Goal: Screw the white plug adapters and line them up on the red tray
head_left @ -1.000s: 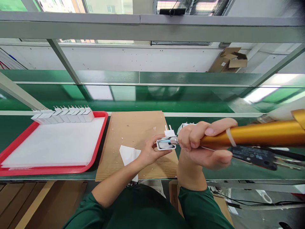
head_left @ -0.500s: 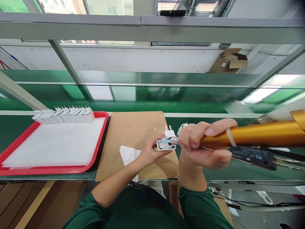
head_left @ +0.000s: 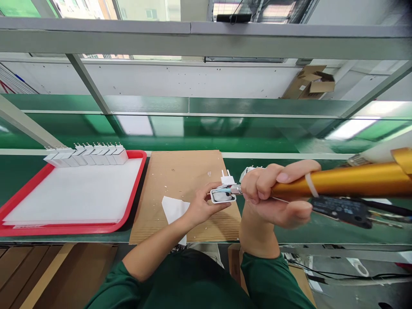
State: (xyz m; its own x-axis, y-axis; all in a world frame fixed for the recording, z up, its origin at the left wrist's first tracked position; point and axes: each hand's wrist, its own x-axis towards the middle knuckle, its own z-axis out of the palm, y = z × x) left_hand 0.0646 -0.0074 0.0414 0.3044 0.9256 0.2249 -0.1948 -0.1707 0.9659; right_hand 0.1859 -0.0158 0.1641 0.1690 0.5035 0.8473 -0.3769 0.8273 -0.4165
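Note:
My left hand (head_left: 203, 205) grips a white plug charger housing (head_left: 222, 198) between thumb and fingers. The housing's open side faces me, and its two pins point away. My right hand (head_left: 273, 191) is wrapped around a gold cylindrical tool (head_left: 350, 177), with a black switch (head_left: 343, 211) strapped along its underside. The tool's thin, pale blue tip (head_left: 222, 190) reaches over the housing's opening; whether it touches the inside I cannot tell. Behind my right hand, other white housings (head_left: 249, 171) are partly hidden.
Under my hands lies a cardboard sheet (head_left: 183, 171) with a white paper piece (head_left: 175, 209) on it. A red tray (head_left: 135, 189) lined with white paper is at the left, with several white plug chargers (head_left: 86, 155) in a row along its back edge.
The housing and my left hand have shifted very slightly to the left. The tool is nearly still.

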